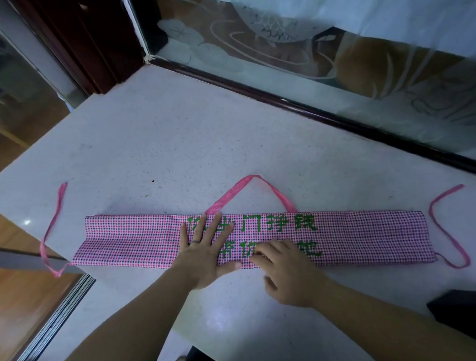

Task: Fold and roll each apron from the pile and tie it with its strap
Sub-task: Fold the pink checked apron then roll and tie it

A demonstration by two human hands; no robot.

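Pressing folded apron (125, 238) beneath flat left hand (204, 254), right hand (286, 272) beside, grip unclear

Head camera looks steeply down, close above apron (365, 240) and counter (179, 128)

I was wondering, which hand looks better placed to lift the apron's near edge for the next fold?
Probably the right hand: its bent fingers sit at the folded apron's near edge, while the left hand lies flat on the cloth, holding it down.
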